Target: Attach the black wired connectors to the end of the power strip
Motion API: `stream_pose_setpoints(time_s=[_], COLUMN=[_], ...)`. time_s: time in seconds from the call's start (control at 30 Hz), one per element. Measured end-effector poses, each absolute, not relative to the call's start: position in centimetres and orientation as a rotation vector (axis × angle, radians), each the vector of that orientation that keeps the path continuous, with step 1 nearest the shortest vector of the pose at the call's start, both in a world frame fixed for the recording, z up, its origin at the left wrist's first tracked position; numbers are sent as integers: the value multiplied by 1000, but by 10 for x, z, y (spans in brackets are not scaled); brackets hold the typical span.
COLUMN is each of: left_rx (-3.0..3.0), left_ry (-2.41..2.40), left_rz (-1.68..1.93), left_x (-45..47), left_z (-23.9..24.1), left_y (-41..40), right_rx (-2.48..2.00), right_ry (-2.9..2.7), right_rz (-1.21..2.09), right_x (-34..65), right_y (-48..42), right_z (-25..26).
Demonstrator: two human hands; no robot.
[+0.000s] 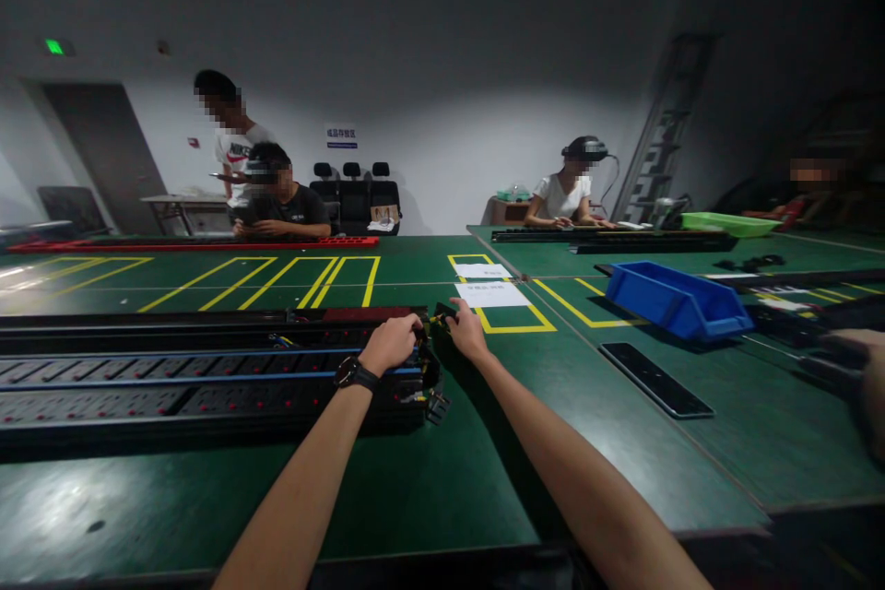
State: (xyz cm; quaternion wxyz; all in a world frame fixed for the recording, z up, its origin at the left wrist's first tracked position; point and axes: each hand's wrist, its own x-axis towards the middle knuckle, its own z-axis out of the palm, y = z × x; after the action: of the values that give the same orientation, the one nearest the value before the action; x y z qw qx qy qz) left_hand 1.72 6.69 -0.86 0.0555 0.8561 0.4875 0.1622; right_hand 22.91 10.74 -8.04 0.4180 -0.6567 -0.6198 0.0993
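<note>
Long black power strips (255, 402) lie side by side on the green table, their sockets dotted with red and blue lines running along them. At the right end of the farther strip, my left hand (391, 343), with a watch on its wrist, has its fingers curled closed; what they pinch is hidden. My right hand (466, 332) is closed on a small black end piece (444, 311) just off that end, with a bit of yellow-green wire beside it. Another black end piece (438, 407) hangs at the nearer strip's end, with loose wires next to it.
Right of my hands are white paper sheets (492, 295), a black phone (655, 379) and a blue bin (674, 300). A person's blurred hand (861, 359) is at the far right. Across the table, people sit by a red rail (207, 243) and dark rails (643, 241), near a green tray (729, 223).
</note>
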Motion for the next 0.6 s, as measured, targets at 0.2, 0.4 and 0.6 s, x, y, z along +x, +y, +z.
stream_pose_setpoints(time_s=[0.2, 0.4, 0.6], left_rx=[2603, 2605, 2586], left_ry=[1487, 1488, 1490], left_rz=[477, 465, 473], left_x=[18, 18, 19], left_z=[-8, -7, -6], left_y=[66, 66, 65], right_rx=[-1632, -1610, -1584], right_ry=[-1572, -1570, -1629], right_rz=[273, 273, 284], right_x=[230, 230, 226], right_y=[109, 111, 106], right_z=[-83, -84, -79])
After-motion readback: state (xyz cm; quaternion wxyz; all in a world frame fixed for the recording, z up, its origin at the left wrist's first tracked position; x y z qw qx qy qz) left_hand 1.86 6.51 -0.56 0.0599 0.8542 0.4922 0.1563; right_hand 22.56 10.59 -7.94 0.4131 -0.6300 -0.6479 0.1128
